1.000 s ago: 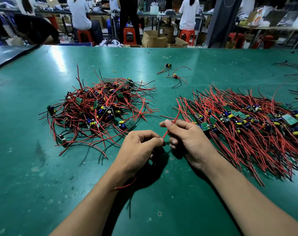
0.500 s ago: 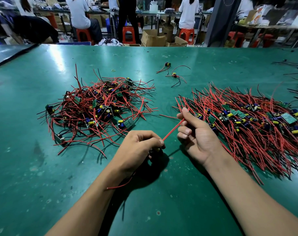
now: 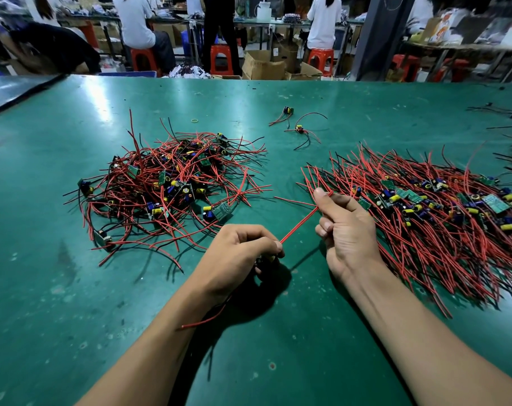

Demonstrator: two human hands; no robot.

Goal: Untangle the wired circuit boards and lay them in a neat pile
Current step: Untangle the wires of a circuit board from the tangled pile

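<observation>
Right hand (image 3: pixel 348 230) slid outward, pinching red wire (image 3: pixel 298 225)

No text, label, brand, number or sign is legible. Markings on the circuit boards (image 3: pixel 496 203) in the right-hand pile are too small to read. A pale label on the cardboard box (image 3: pixel 263 67) behind the bench (image 3: pixel 366 106) is blurred. Coloured print on the carton (image 3: pixel 442 30) at the far right is also blurred and cannot be read.

Green table (image 3: pixel 73 288) bears tangled heap (image 3: pixel 172 183), combed pile (image 3: pixel 424 218), perhaps a rubber band (image 3: pixel 195 120)
</observation>
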